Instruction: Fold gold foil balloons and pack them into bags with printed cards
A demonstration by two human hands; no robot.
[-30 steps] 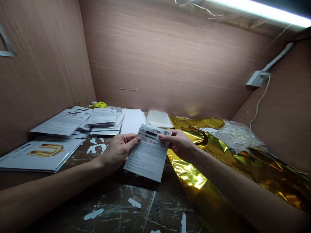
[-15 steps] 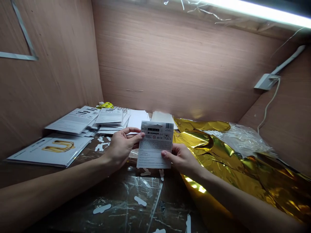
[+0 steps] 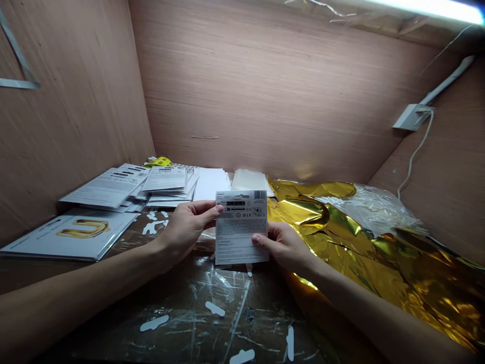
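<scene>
Printed card [image 3: 241, 227]: held up between the hands in mid-view, close to upright, its text face toward the wearer; whether its lower edge meets the desk [image 3: 178, 344] cannot be told.
Left grip: the upper left edge is pinched by the left hand [image 3: 189, 222], thumb in front, fingers behind, with no gap beyond the card's thickness.
Right grip: the lower right edge is pinched likewise by the right hand [image 3: 288, 247]; the ends of some printed lines are covered by its thumb.
Slot and barcode: the hanging slot [image 3: 241, 196] and the barcode [image 3: 260, 195] are left uncovered by both thumbs, which is judged good placement.
Pressure: a light pinch at the edges is advised, since a thin card may be bowed or creased if squeezed inward.
Far face: hidden; whether anything is held against it cannot be told.
White cut-outs [image 3: 215, 308]: scattered on the desk; the card's lower edge is best held clear of them.
Gold foil [image 3: 341, 258]: spread beneath and beside the right forearm; it could be dragged or wrinkled, so sweeping movements there are best avoided.
Card stacks [image 3: 106, 187]: piled unevenly at the left; they could be toppled by a careless elbow.
</scene>
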